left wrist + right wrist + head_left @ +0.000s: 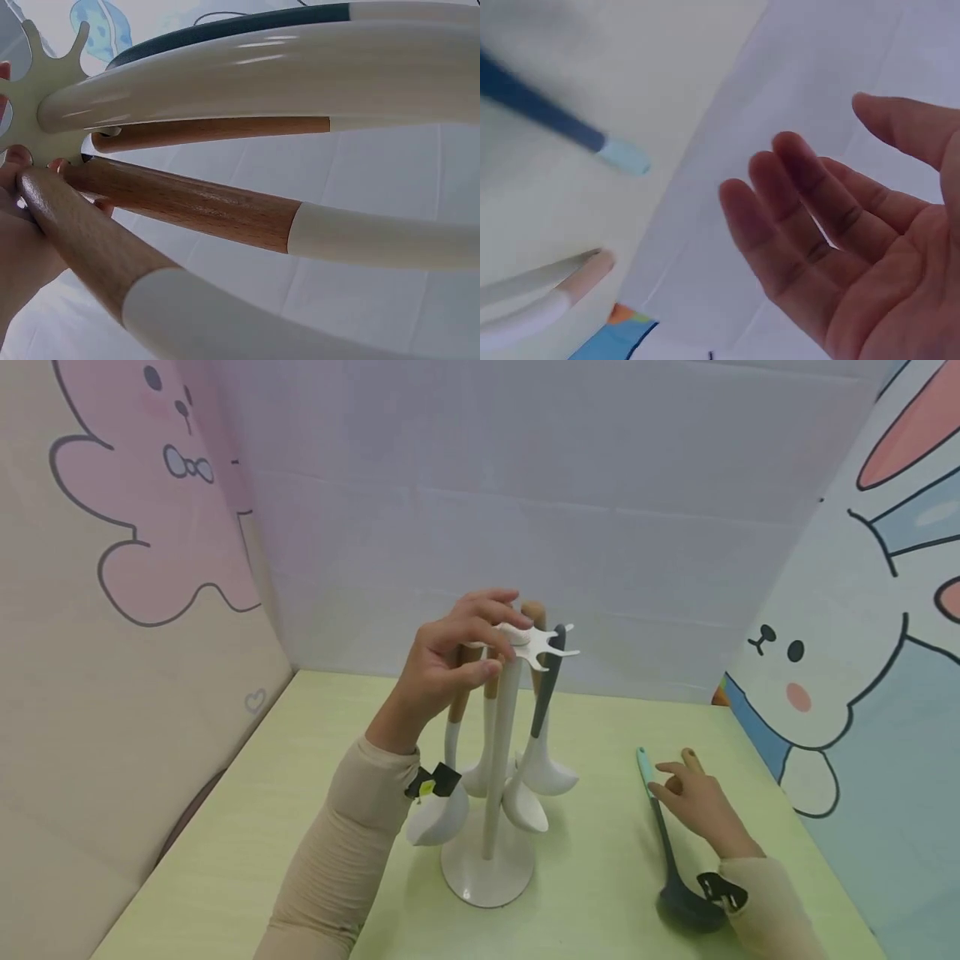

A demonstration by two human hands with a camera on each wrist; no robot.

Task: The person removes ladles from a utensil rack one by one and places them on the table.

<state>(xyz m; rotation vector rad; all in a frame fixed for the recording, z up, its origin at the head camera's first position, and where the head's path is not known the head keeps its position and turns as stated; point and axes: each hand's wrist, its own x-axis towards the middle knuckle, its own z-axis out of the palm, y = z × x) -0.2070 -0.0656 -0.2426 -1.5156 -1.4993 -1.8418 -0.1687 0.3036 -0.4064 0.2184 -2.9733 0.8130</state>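
A white utensil stand point(487, 877) with a hooked top bears several hanging utensils. My left hand point(457, 647) holds the stand's hooked top point(52, 94), fingers above and thumb below, close to a wooden handle point(90, 240) of one white utensil. A grey-handled white utensil point(551, 681) hangs on the right side. Over the table at right, my right hand point(697, 806) is relaxed with nothing in it, as its palm point(900, 277) shows. Beneath and beside it lie a dark ladle point(666, 839) with a turquoise handle end and a wood-ended white utensil point(570, 292), mostly hidden in the head view.
The pale green table point(322, 860) carries the stand near its middle. A white back wall point(525, 510) and side panels with a pink cartoon figure point(150, 527) and a rabbit point(832, 668) enclose it.
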